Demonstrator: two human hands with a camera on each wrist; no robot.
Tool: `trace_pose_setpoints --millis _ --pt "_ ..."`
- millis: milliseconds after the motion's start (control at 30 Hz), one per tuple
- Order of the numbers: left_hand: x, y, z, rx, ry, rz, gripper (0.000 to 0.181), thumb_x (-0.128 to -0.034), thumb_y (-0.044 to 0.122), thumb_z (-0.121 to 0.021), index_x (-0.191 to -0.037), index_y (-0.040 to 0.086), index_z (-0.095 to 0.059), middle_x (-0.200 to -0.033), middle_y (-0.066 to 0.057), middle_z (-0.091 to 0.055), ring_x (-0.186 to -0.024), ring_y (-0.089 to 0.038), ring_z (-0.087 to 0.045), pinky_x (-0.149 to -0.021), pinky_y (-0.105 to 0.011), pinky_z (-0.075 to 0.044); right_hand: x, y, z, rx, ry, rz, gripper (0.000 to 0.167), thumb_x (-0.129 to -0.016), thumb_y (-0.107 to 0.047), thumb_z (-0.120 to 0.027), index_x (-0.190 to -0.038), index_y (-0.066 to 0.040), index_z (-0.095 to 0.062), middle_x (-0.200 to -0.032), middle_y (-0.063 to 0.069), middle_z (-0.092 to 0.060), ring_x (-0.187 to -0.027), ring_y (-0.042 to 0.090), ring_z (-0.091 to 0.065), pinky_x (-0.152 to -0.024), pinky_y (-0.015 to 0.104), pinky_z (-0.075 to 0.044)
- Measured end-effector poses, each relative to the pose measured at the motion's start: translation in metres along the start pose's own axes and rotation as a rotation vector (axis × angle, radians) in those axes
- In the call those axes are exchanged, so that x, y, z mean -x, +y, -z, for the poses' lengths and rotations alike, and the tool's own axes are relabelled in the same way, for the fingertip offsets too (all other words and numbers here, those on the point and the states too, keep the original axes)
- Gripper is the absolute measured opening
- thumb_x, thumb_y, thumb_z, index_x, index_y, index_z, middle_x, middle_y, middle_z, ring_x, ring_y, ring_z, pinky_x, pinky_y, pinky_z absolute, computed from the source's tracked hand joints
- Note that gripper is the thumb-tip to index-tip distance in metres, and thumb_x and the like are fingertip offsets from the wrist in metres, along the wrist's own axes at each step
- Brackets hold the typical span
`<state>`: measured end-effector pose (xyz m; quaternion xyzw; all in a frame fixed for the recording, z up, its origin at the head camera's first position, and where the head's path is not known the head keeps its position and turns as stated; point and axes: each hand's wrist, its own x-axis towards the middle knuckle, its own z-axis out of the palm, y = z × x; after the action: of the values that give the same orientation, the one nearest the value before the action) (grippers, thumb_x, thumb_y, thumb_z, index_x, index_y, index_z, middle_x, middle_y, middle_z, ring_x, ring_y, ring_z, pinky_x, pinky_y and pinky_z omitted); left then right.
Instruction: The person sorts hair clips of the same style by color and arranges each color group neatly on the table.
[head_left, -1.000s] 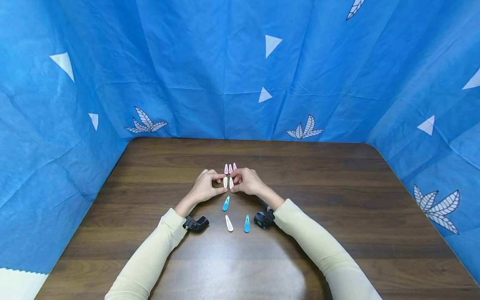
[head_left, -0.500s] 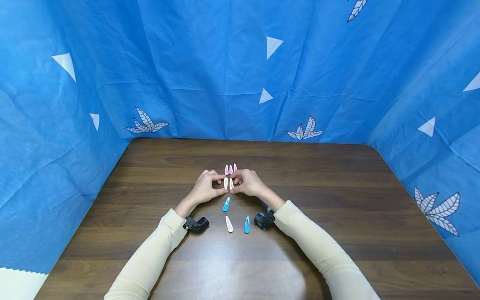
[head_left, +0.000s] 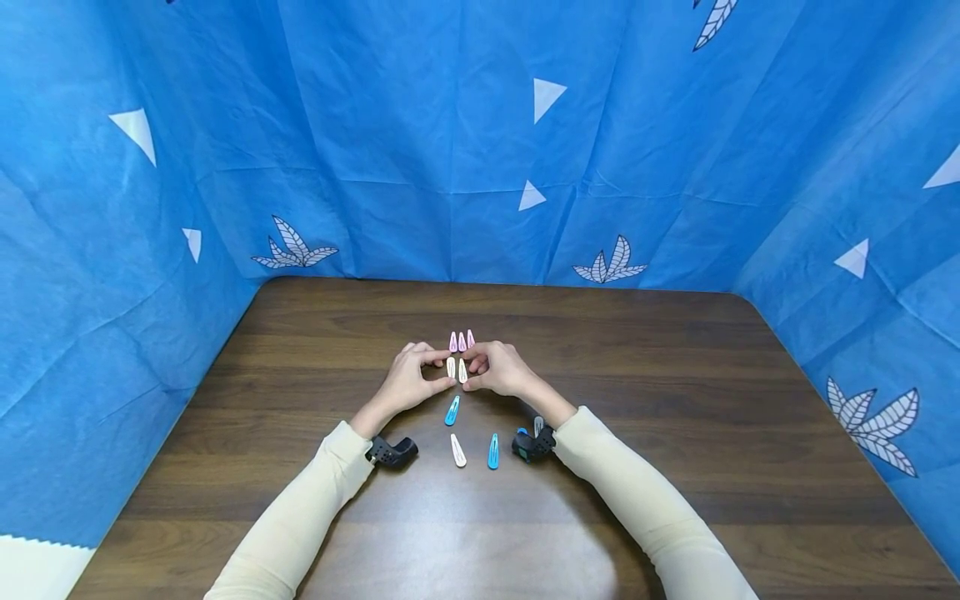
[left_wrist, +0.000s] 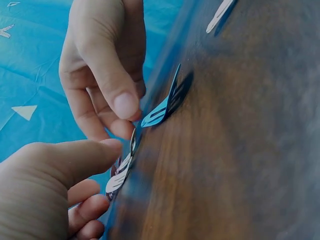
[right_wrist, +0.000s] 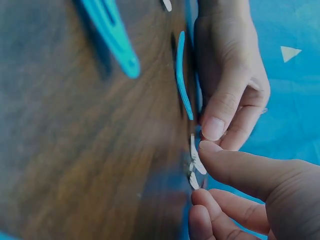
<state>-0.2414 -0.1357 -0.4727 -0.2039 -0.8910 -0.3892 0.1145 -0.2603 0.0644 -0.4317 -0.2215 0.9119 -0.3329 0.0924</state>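
Observation:
Two white hair clips lie side by side between the hands in the head view. My left hand (head_left: 408,377) has its thumb and index finger at the two ends of the left white clip (head_left: 451,367), pinching it. Beside the right white clip (head_left: 462,371), my right hand (head_left: 501,369) holds its thumb and index fingertip apart, near the clip's ends, and that clip shows whole. The right wrist view shows a white clip (right_wrist: 198,161) by the right thumb. Three pink clips (head_left: 462,342) stand in a row just beyond.
Nearer the body lie a blue clip (head_left: 452,410), a white clip (head_left: 458,450) and another blue clip (head_left: 492,451). A grey clip (head_left: 538,426) is partly covered by the right wrist's camera (head_left: 532,445). A blue curtain (head_left: 390,208) borders the wooden table (head_left: 675,467).
My right hand and wrist have shifted slightly right, and the grey clip shows more beside the wrist. The right white clip stands more upright. My left hand has hardly moved.

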Motion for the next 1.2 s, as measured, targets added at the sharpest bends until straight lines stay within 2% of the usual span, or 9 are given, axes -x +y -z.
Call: trace_pose_setpoints --millis 100,200,433,533,667,867,1033,1200 --pt "0.002 0.0 0.0 0.014 0.028 -0.011 0.045 -0.0718 0.021 -0.085 -0.111 0.003 -0.073 -0.095 -0.008 -0.066 -0.094 -0.026 -0.055 -0.086 -0.043 -0.042 0.007 -0.001 0.005 -0.028 0.009 -0.009 0.044 -0.074 -0.015 -0.085 -0.114 -0.003 -0.069 -0.088 0.004 -0.071 -0.078 0.012 -0.063 -0.07 0.024 -0.051" --pt "0.002 0.0 0.0 0.012 0.028 -0.012 0.045 -0.0725 0.021 -0.085 -0.112 0.004 -0.073 -0.104 -0.011 -0.066 -0.101 -0.028 -0.055 -0.091 -0.045 -0.042 0.018 -0.001 0.011 -0.054 0.029 0.004 0.043 -0.076 -0.014 -0.083 -0.115 -0.003 -0.069 -0.09 0.005 -0.071 -0.081 0.014 -0.064 -0.073 0.027 -0.052" --pt "0.003 -0.002 -0.002 -0.029 0.023 -0.035 0.044 -0.0739 0.022 -0.085 -0.113 0.004 -0.073 -0.111 -0.011 -0.067 -0.109 -0.03 -0.054 -0.096 -0.046 -0.041 0.055 0.007 0.025 -0.103 0.114 0.108 0.044 -0.079 -0.017 -0.081 -0.119 -0.003 -0.068 -0.1 0.008 -0.071 -0.093 0.026 -0.066 -0.085 0.047 -0.053" --pt "0.003 -0.003 -0.003 -0.037 0.026 -0.058 0.043 -0.074 0.021 -0.084 -0.112 0.004 -0.073 -0.112 -0.012 -0.068 -0.108 -0.031 -0.054 -0.096 -0.047 -0.041 0.074 0.014 0.031 -0.119 0.141 0.144 0.046 -0.079 -0.018 -0.081 -0.12 -0.004 -0.067 -0.102 0.01 -0.07 -0.097 0.03 -0.065 -0.087 0.051 -0.051" --pt "0.002 -0.004 -0.004 -0.049 0.028 -0.079 0.042 -0.0747 0.021 -0.084 -0.111 0.004 -0.073 -0.111 -0.011 -0.069 -0.107 -0.031 -0.055 -0.095 -0.048 -0.04 0.098 0.025 0.036 -0.087 0.169 0.187 0.048 -0.076 -0.021 -0.084 -0.119 -0.005 -0.068 -0.102 0.01 -0.07 -0.097 0.027 -0.063 -0.087 0.05 -0.05" --pt "0.001 -0.004 -0.003 -0.053 0.02 -0.075 0.04 -0.0751 0.021 -0.084 -0.11 0.004 -0.074 -0.11 -0.009 -0.07 -0.108 -0.03 -0.054 -0.096 -0.05 -0.04 0.125 0.039 0.036 0.005 0.192 0.237 0.054 -0.071 -0.027 -0.087 -0.118 -0.009 -0.069 -0.104 0.004 -0.07 -0.096 0.02 -0.059 -0.083 0.046 -0.048" --pt "0.001 -0.005 -0.003 -0.061 0.002 -0.06 0.04 -0.0764 0.022 -0.083 -0.111 0.004 -0.074 -0.111 -0.008 -0.07 -0.109 -0.029 -0.054 -0.097 -0.049 -0.039 0.134 0.051 0.032 0.065 0.169 0.215 0.059 -0.069 -0.034 -0.088 -0.12 -0.012 -0.068 -0.108 -0.002 -0.067 -0.097 0.016 -0.055 -0.084 0.042 -0.04" --pt "0.002 -0.005 -0.003 -0.061 -0.01 -0.047 0.04 -0.0767 0.022 -0.083 -0.111 0.004 -0.074 -0.112 -0.008 -0.07 -0.11 -0.03 -0.054 -0.098 -0.05 -0.039 0.136 0.057 0.028 0.076 0.155 0.193 0.061 -0.067 -0.037 -0.089 -0.119 -0.014 -0.068 -0.109 -0.004 -0.066 -0.097 0.014 -0.054 -0.085 0.041 -0.04"
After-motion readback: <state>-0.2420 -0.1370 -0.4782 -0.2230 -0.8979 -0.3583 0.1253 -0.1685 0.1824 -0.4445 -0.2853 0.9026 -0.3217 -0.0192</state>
